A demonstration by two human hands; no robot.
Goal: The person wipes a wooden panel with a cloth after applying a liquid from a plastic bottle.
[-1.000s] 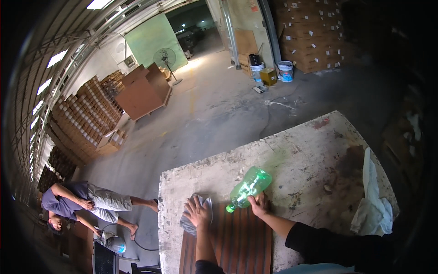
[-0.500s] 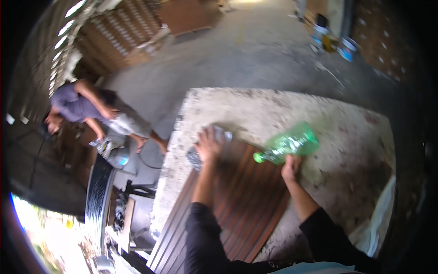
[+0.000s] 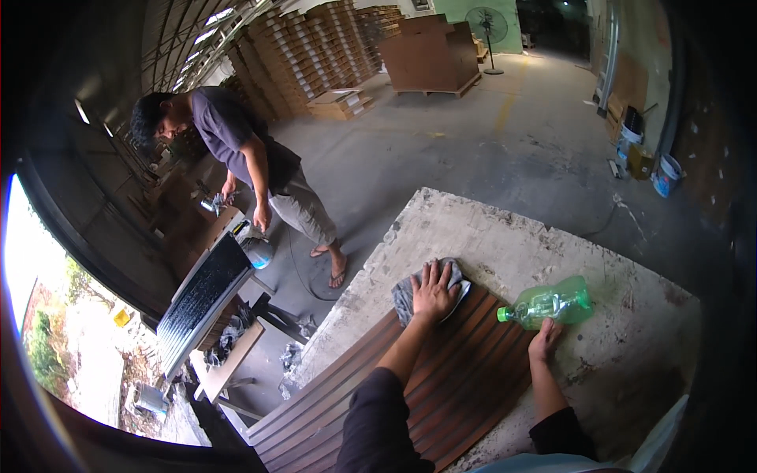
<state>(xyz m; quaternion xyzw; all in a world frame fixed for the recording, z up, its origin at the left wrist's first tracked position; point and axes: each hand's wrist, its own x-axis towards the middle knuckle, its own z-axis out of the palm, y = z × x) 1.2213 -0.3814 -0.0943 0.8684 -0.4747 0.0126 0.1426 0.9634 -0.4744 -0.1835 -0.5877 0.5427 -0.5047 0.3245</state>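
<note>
Head view: person is working at a paint-stained worktop, both forearms coming in from the lower edge.
Left hand: lying flat, fingers spread, pressing down on a grey rag; palm grip only, nothing pinched.
Rag position: sitting at the far end of the brown ribbed panel, partly hanging over onto the worktop.
Right hand: fingers are resting open on the worktop just below the bottle; looks like it is touching or nearly touching the bottle's underside, not wrapping it. Can't tell contact for sure.
Green bottle: lying on its side on the worktop, green cap pointing toward the panel's right edge, just beside it.
Progress, judging by layout: rag is working the panel's far end; the ribs nearer the person are looking evenly dark and glossy, so that part is probably wiped. No clear wet/dry boundary is showing, so the remaining share can't be called.
Background: another person is standing bent over a dark board on a stand to the left, holding a small tool. Stacked timber and a pedestal fan are standing further back.
</note>
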